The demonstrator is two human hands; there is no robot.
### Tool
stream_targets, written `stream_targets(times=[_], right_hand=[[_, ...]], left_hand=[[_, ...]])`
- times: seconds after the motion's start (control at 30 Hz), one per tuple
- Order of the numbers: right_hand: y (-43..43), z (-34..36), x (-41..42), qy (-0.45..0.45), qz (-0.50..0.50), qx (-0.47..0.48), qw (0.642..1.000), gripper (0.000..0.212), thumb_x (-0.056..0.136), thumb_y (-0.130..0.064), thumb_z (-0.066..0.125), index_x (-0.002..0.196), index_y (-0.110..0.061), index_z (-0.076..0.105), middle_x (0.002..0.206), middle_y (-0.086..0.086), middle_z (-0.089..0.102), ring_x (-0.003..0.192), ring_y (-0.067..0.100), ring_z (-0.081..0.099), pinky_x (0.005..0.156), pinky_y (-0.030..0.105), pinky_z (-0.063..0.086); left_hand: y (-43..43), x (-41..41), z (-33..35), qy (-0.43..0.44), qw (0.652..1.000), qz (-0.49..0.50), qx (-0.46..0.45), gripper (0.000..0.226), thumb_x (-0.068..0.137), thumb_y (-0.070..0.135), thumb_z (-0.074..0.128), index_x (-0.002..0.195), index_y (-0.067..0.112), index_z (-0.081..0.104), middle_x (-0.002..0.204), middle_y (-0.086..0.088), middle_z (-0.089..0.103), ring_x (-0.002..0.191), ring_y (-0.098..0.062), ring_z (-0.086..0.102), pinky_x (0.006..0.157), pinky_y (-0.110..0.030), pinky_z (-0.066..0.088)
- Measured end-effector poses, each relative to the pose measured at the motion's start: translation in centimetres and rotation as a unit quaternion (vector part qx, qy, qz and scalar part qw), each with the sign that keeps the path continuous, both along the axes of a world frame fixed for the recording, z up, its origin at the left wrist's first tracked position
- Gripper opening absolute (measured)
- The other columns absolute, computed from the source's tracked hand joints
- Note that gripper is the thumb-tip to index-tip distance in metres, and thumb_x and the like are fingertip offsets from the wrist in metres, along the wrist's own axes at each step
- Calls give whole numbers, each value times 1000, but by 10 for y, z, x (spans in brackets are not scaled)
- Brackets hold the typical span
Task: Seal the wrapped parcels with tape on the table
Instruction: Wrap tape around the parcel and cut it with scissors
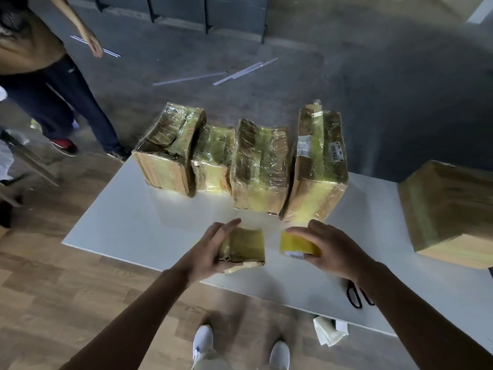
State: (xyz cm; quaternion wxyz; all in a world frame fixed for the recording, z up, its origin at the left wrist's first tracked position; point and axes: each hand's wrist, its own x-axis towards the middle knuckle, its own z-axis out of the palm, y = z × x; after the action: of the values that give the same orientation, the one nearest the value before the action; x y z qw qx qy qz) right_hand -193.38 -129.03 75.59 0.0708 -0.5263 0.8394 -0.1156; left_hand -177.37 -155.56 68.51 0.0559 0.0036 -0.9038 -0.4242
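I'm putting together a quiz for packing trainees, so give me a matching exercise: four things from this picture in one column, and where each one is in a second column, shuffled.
Things:
1. small brown tape-wrapped parcel
2. black-handled scissors
3. large plain brown cardboard box
4. crumpled white paper

Places:
A. on the wooden floor beside the white table
B. at the table's right end
C. gripped in the left hand
D. lying at the table's near edge

Pairs: 1-C, 2-D, 3-B, 4-A.
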Motion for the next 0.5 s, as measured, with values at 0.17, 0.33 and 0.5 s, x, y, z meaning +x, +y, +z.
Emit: stream_targets(times=[0.17,0.33,0.5], right_hand=[[-4,-15,2,27,-3,58,998,67,73,-18,73,129,-37,42,90,6,55,65,31,59,58,32,45],[-23,-15,14,61,-1,45,997,68,59,-15,85,119,-32,59,79,2,56,56,25,57,53,23,31],[-42,-27,17,29,5,41,999,60,68,-13,77,121,-32,58,82,1,55,66,23,59,65,28,41]], left_hand=[[6,3,3,24,999,-33,-26,80,81,54,66,143,51,15,124,9,34,114,-14,41,92,-18,43],[-8,12,5,26,999,-39,-27,80,80,41,74,142,48,24,124,9,35,111,-8,44,89,-15,46],[-15,22,13,15,998,-34,-42,79,75,34,80,137,43,32,128,9,40,110,-2,47,87,-7,41]])
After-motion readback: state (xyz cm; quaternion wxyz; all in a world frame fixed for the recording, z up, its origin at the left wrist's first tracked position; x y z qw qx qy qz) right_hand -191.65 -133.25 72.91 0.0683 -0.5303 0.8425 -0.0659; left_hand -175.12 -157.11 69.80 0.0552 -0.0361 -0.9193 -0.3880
